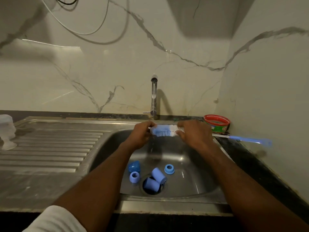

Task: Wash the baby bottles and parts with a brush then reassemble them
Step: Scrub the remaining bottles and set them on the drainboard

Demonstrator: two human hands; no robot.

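Both hands hold a blue and white bottle brush (pixel 164 130) crosswise over the back of the steel sink (pixel 197 180), under the tap (pixel 154 97). My left hand (pixel 142 133) grips the tip of the bristle head. My right hand (pixel 194 133) grips the neck end of the bristles, and the blue handle (pixel 250 140) sticks out to the right over the counter. Down in the basin lie several blue bottle parts: a dark blue cap (pixel 134 166), two rings (pixel 134 177) (pixel 169 169) and two light blue caps (pixel 158 175) (pixel 151 184) by the drain.
A thin stream of water runs from the tap into the basin. A red and green tub (pixel 217 123) stands at the back right corner. A clear bottle part (pixel 6 131) sits on the ribbed drainboard (pixel 50 148) at far left. Walls close in behind and to the right.
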